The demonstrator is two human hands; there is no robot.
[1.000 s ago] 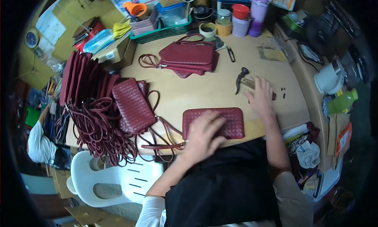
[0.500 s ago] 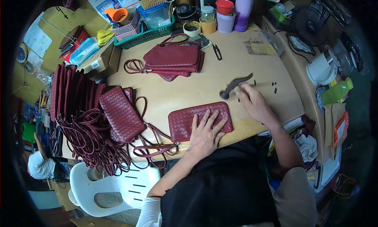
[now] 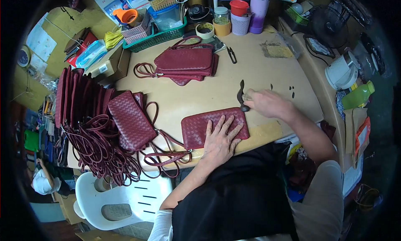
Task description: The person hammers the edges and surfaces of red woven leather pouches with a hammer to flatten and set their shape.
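your left hand point(image 3: 218, 140) lies flat, fingers spread, on the woven pouch point(image 3: 215, 126) at the near edge of the surface point(image 3: 259, 69), pinning it. your right hand point(image 3: 267, 104) is closed around the handle of a small hammer point(image 3: 241, 95), whose dark head sits at the pouch's top right corner, touching or just above it, can't tell which.

pouch looks soft, light and floppy, with a woven leather-like face that gives some grip but dents easily. it would likely slide on the smooth surface if not pressed down. take it flat by the body or pinch an edge; the strap point(image 3: 167, 157) trails off the left end over the edge and could snag. hammer looks stiff and head-heavy, so hold it on the handle near the end.

more pouches: a stack point(image 3: 186, 61) at the far side, another point(image 3: 127, 120) to the left beside a strappy pile point(image 3: 83, 111). small dark bits point(image 3: 291, 90) lie right of the hammer.

writing: papers on the back wall and the box point(image 3: 104, 65) label are too small to read. no brand visible on the pouches.
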